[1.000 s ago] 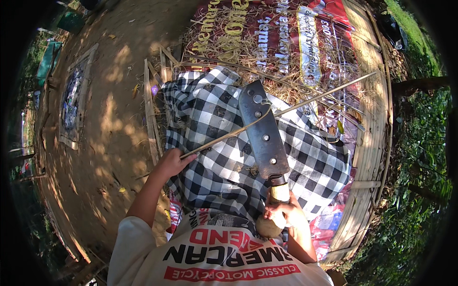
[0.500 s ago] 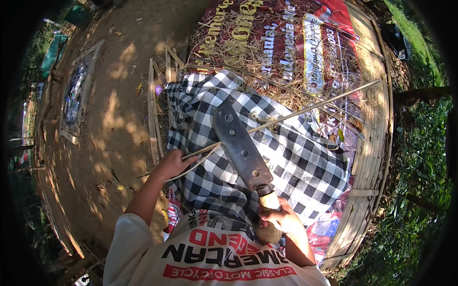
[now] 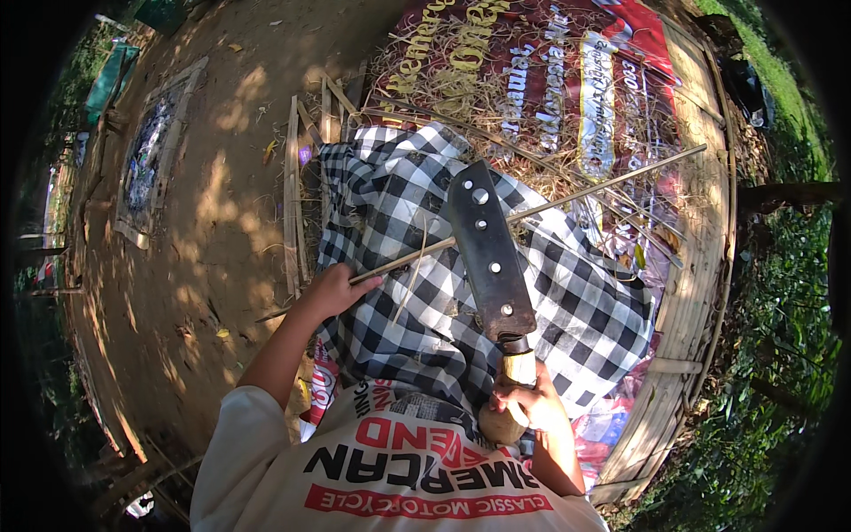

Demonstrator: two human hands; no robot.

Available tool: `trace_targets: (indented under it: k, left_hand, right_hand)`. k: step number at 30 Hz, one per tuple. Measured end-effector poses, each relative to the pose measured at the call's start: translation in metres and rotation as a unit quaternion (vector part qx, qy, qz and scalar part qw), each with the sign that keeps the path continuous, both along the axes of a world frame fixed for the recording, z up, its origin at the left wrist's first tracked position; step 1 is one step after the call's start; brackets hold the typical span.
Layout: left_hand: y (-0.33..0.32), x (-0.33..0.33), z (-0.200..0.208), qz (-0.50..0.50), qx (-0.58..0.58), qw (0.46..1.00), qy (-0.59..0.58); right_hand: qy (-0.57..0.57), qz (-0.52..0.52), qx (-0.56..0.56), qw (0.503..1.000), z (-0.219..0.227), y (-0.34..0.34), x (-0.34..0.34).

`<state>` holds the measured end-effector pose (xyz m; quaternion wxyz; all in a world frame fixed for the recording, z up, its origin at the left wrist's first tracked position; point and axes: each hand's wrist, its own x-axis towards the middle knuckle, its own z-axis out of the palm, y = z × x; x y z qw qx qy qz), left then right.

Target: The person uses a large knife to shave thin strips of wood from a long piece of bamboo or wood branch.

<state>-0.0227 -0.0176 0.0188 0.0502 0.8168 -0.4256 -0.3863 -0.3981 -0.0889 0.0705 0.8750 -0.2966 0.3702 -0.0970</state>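
Note:
My left hand [image 3: 333,291] is closed around a long thin bamboo strip [image 3: 612,184], near its left end. The strip slants up to the right across a black-and-white checked cloth [image 3: 381,191] spread over my lap. In my right hand [image 3: 538,406] is a large broad-bladed knife [image 3: 493,257], gripped by its pale wooden handle. Its dark blade, with several round spots along it, points away from me and crosses over the strip, hiding part of it. A thin curled shaving [image 3: 409,285] shows over the cloth between my left hand and the blade.
Beyond the cloth, a red printed banner [image 3: 532,80] is strewn with fine shavings. A slatted bamboo platform edge [image 3: 687,293] runs along the right, with greenery outside it. Bamboo pieces [image 3: 292,195] stand left of the cloth, beside bare earth and a framed panel [image 3: 155,146].
The knife has moved right along the strip, and its blade has turned more upright. The shaving that ran beside my left hand now shows apart from it, nearer the blade.

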Motion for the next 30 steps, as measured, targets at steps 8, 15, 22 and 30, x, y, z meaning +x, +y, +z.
trace_targets:
  k: [8, 15, 22, 30]
  left_hand:
    - [0.007, 0.002, 0.000, 0.010, 0.010, 1.000, -0.003]
    - [0.006, -0.004, 0.010, 0.001, -0.011, 0.999, -0.042]
    - [-0.002, -0.002, 0.021, -0.062, -0.062, 0.990, -0.107]
    - [0.005, -0.003, 0.007, -0.053, -0.090, 0.988, -0.115]
  right_hand:
    - [-0.027, 0.080, 0.025, 0.996, -0.003, 0.010, -0.010]
    - [-0.107, -0.187, 0.043, 0.976, 0.013, -0.011, -0.034]
    - [0.018, -0.262, -0.202, 0.944, 0.028, -0.070, -0.057]
    - [0.070, -0.319, -0.162, 0.931, 0.031, -0.117, -0.053]
